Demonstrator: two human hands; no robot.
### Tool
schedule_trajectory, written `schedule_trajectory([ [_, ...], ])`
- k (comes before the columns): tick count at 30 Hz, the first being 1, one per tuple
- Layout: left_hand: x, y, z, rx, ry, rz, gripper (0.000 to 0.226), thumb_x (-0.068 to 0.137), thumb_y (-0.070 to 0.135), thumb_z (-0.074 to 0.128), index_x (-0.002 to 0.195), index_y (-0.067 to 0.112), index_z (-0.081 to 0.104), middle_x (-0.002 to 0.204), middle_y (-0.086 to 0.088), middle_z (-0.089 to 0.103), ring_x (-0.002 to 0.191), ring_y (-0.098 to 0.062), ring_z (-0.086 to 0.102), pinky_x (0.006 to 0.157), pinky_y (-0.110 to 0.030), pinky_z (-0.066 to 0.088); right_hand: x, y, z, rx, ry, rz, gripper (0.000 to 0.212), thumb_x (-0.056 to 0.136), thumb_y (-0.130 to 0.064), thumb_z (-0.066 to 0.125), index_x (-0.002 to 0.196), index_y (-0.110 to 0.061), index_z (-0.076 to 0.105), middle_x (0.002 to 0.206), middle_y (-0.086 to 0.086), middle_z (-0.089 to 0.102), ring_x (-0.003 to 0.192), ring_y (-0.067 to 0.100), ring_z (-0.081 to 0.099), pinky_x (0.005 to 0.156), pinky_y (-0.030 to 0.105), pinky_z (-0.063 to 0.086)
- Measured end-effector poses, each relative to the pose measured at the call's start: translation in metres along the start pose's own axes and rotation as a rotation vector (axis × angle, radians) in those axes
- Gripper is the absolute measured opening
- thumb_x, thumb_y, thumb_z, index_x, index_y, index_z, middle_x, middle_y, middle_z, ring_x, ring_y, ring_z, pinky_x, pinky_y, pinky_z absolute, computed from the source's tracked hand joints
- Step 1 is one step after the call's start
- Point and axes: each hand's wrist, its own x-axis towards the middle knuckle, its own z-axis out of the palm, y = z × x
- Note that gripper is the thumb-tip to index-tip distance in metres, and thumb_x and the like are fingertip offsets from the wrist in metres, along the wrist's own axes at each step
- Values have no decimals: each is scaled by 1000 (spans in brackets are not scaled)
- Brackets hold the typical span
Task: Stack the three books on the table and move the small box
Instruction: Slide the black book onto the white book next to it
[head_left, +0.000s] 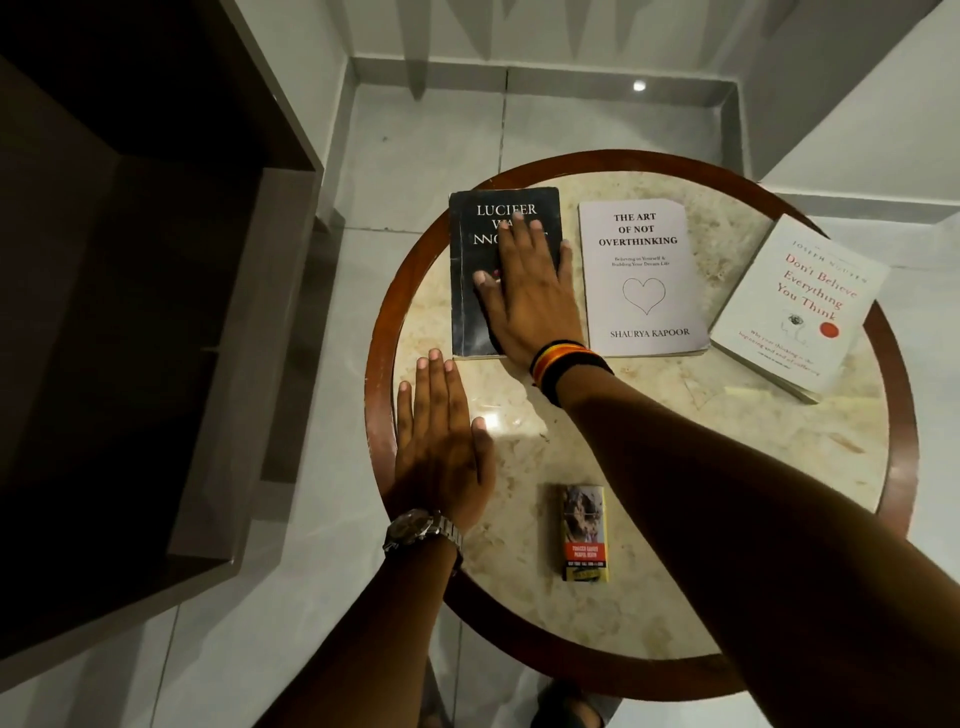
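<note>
Three books lie side by side on a round marble table (649, 457). The black book (475, 291) is at the left, a pale lilac book (641, 270) in the middle, and a white book (800, 306) with red lettering lies angled at the right. My right hand (524, 291) rests flat on the black book, fingers spread, thumb at the book's right edge. My left hand (439, 441) lies flat and open near the table's left rim, holding nothing. A small box (584, 532) with a printed warning label lies near the front of the table, apart from both hands.
The table has a raised dark wooden rim (379, 395). A dark wooden cabinet (130, 312) stands close on the left. Pale floor tiles (426, 145) and white walls surround the table. A foot (566, 709) shows under the table's front edge.
</note>
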Motion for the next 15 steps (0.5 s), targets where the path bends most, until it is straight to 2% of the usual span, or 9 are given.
schedule_trajectory([
  [3,-2,1,-2,-5,27,6,71,103,47,15,163,10,25,172,-10,22,160,-29,20,132,-48,15,-16,28,-24,87,112,166,72,105,-55,32,162,-14,24,171,11,19,159,29,14,126,49,-1],
  [7,-4,2,-1,1,69,5,68,101,39,30,162,8,27,171,-11,23,160,-29,20,131,-48,16,-39,75,-50,87,85,525,79,100,-54,50,161,-10,23,169,14,22,155,34,23,127,51,19],
  [12,-3,3,1,13,88,0,67,103,38,22,162,7,27,171,-13,24,159,-30,21,130,-50,20,-32,92,-71,41,-6,677,88,83,-61,72,146,-7,41,148,17,46,138,37,42,115,49,39],
  [15,-3,3,1,21,88,3,67,103,40,19,162,7,26,171,-13,23,160,-31,20,130,-51,21,-19,89,-85,42,-62,738,90,75,-61,80,141,-10,45,142,15,48,134,35,45,110,50,42],
])
